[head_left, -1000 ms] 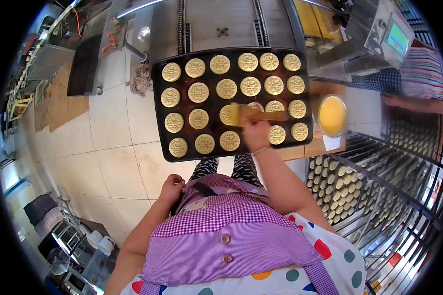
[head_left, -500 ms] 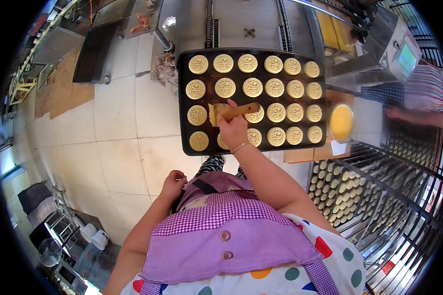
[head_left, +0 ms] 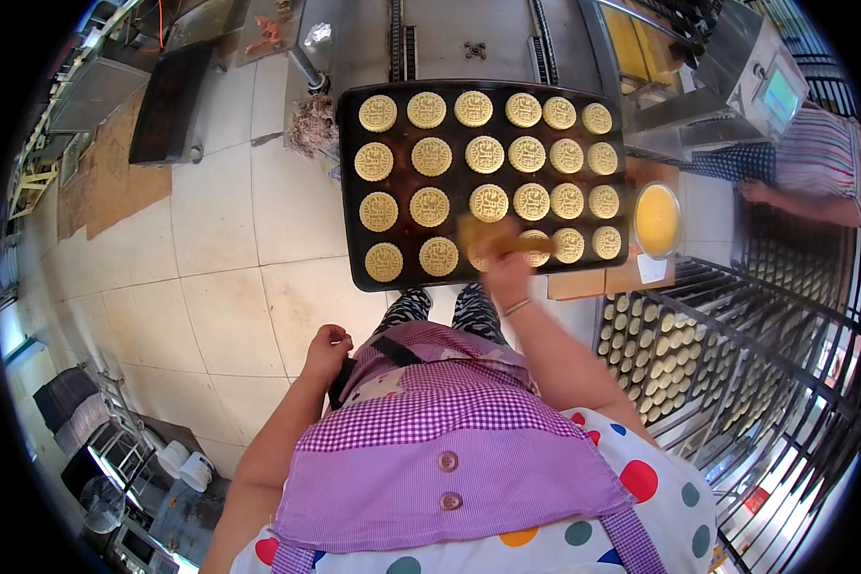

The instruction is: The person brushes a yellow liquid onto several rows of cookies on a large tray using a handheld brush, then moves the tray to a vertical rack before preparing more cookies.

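Note:
A dark baking tray (head_left: 404,234) lies in front of me, carrying rows of round yellow mooncakes (head_left: 378,113) with stamped tops. Over the near row, right of the tray's middle, my right hand (head_left: 509,275) grips a wide pastry brush (head_left: 491,236) with a wooden handle. Hand and brush are smeared by motion; the bristles are over cakes in the two nearest rows, and whether they touch cannot be made out. My left hand (head_left: 329,350) hangs beside my apron at the waist, fingers curled in, with nothing seen in it.
Right of the tray, a clear bowl (head_left: 680,222) of yellow liquid stands on cardboard (head_left: 579,285). A black rack (head_left: 737,344) with trays of cakes fills the right side. Behind the bowl are a machine with a screen (head_left: 780,99) and another person's arm (head_left: 813,204).
My right hand has carried the brush rightward and nearer to me, from the tray's left-middle to its near row. The left hand stays by the waist. The view has shifted slightly.

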Demonstrator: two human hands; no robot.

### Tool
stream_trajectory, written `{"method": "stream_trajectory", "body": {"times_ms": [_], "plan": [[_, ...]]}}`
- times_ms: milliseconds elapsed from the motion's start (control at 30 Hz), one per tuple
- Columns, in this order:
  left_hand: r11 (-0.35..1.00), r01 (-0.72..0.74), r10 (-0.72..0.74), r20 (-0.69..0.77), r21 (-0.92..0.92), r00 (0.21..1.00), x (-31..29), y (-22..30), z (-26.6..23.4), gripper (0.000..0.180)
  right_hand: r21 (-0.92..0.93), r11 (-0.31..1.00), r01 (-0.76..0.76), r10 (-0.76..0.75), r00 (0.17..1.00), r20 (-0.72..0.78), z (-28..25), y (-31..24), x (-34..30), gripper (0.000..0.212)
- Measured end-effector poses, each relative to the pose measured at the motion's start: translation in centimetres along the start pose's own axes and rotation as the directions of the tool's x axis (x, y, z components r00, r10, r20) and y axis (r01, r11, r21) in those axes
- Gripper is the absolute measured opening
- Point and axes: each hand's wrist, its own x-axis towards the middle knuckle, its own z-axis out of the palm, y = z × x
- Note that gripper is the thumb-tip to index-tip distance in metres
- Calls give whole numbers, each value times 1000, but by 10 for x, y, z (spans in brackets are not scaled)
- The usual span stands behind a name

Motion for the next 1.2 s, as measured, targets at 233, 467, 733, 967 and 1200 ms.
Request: {"method": "stream_trajectory", "body": {"times_ms": [233, 467, 733, 967, 1200], "plan": [[999, -41, 42, 42, -30, 998, 0, 32, 15, 27, 292, 951, 100, -105, 994, 0, 1, 5, -25, 39], [997, -22, 17, 66, 71, 998, -2, 17, 22, 26, 144, 989, -10, 48, 963, -264, -111, 90, 18, 38], [999, -15, 16, 26, -41, 1000, -5, 39, 39, 25, 244, 970, -17, 41, 995, -93, -84, 126, 29, 52], [990, 77, -81, -24, -120, 996, -14, 16, 32, 27, -112, 953, -282, 226, 905, -360, -192, 164, 73, 28], [963, 6, -30, -84, -269, 996, -10, -9, 25, 26, 422, 871, 252, -402, 860, 314, -4, -38, 0, 42]]}}
